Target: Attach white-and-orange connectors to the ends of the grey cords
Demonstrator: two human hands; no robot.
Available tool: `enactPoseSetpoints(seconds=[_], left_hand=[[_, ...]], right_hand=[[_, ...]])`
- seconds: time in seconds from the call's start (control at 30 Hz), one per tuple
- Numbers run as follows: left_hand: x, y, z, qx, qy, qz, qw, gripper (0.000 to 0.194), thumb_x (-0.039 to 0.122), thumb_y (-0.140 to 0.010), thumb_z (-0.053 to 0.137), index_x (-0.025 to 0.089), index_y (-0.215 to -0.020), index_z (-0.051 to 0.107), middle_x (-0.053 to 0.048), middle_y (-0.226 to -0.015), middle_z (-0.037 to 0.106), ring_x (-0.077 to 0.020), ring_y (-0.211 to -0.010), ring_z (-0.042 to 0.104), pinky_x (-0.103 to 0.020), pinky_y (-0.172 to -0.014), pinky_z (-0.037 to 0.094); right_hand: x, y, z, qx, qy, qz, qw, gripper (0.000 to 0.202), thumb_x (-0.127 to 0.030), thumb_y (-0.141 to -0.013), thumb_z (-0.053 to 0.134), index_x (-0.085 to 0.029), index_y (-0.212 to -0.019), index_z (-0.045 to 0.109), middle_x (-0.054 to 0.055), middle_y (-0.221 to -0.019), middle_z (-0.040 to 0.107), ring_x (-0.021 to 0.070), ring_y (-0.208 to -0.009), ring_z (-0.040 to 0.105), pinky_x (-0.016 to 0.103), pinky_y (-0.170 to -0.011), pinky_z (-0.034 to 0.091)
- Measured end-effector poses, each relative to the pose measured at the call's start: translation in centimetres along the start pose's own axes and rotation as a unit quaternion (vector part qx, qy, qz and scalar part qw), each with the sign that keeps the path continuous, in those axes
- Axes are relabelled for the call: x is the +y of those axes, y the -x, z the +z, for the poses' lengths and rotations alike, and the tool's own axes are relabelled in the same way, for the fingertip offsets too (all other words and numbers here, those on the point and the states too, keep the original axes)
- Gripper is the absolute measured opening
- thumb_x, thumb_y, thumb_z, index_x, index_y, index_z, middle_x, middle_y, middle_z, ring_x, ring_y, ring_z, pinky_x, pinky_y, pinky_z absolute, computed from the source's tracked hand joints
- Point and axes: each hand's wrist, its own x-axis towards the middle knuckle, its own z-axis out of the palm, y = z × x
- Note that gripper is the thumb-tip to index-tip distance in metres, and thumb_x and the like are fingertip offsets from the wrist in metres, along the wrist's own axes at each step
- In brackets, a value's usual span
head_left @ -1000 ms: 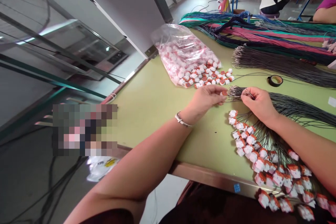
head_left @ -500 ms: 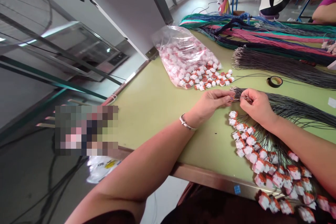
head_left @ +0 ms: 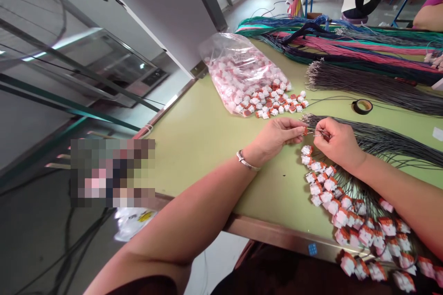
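Between the thumb and fingers of my left hand (head_left: 282, 136) is a small orange-and-white connector housing (head_left: 305, 131), mostly hidden by the fingertips. Close to its right, my right hand (head_left: 337, 142) pinches black wires with bare metal terminals (head_left: 316, 134), one tip pointing at the housing. Whether that tip touches the housing I cannot tell. Behind both hands lies a bundle of black wires (head_left: 387, 140) with metal ends at its left. Below my right hand, a heap of wired connectors (head_left: 327, 189) runs down to the table's front edge.
A clear plastic bag (head_left: 238, 67) spills loose connectors (head_left: 277, 101) onto the green table (head_left: 194, 147). Black tape (head_left: 362, 107), another black wire bundle (head_left: 374, 86) and coloured wires (head_left: 332, 46) lie farther back. A person's arm (head_left: 429, 17) shows at the far right.
The connector in my left hand has turned, showing its orange side now. My right hand has shifted slightly left, and the wire tips it holds stand out more plainly towards the connector.
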Motion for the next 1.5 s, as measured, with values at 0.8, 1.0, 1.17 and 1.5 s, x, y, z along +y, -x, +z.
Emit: enactPoseSetpoints(seconds=[0.8, 1.0, 1.17, 1.5], left_hand=[[-0.5, -0.3, 2.0, 0.042, -0.015, 0.029, 0.999, 0.025, 0.03, -0.066, 0.082, 0.01, -0.071, 0.067, 0.0, -0.058, 0.065, -0.0062, -0.048, 0.057, -0.018, -0.051, 0.048], [-0.6, -0.5, 1.8, 0.045, -0.003, 0.019, 0.999, 0.026, 0.03, -0.066, 0.082, 0.011, -0.07, 0.066, 0.001, -0.058, 0.063, -0.0062, -0.049, 0.057, -0.018, -0.052, 0.049], [-0.7, -0.4, 1.8, 0.044, -0.014, 0.022, 0.999, 0.024, 0.029, -0.069, 0.08, 0.01, -0.071, 0.066, 0.0, -0.062, 0.064, -0.0067, -0.053, 0.059, -0.02, -0.057, 0.05], [-0.8, -0.4, 2.1, 0.037, -0.081, 0.035, 0.995, 0.022, 0.032, -0.076, 0.072, 0.013, -0.069, 0.063, 0.001, -0.052, 0.059, -0.0065, -0.044, 0.051, -0.019, -0.046, 0.04]], right_hand=[[0.3, 0.0, 0.1, -0.047, -0.063, -0.015, 0.997, 0.004, -0.02, -0.069, 0.052, -0.02, -0.071, 0.055, -0.003, -0.056, 0.056, 0.0099, -0.048, 0.044, 0.023, -0.051, 0.034], [0.0, -0.5, 0.0, -0.05, -0.115, 0.024, 0.992, 0.002, -0.018, -0.064, 0.052, -0.02, -0.064, 0.051, -0.005, -0.051, 0.05, 0.0084, -0.046, 0.038, 0.023, -0.048, 0.032], [0.1, -0.6, 0.2, -0.057, -0.105, 0.034, 0.992, 0.003, -0.018, -0.062, 0.052, -0.02, -0.063, 0.05, -0.005, -0.051, 0.05, 0.0085, -0.046, 0.038, 0.023, -0.049, 0.032], [0.1, -0.9, 0.0, -0.047, -0.173, 0.089, 0.98, 0.005, -0.02, -0.065, 0.059, -0.019, -0.062, 0.055, -0.004, -0.05, 0.052, 0.009, -0.046, 0.042, 0.024, -0.047, 0.033]])
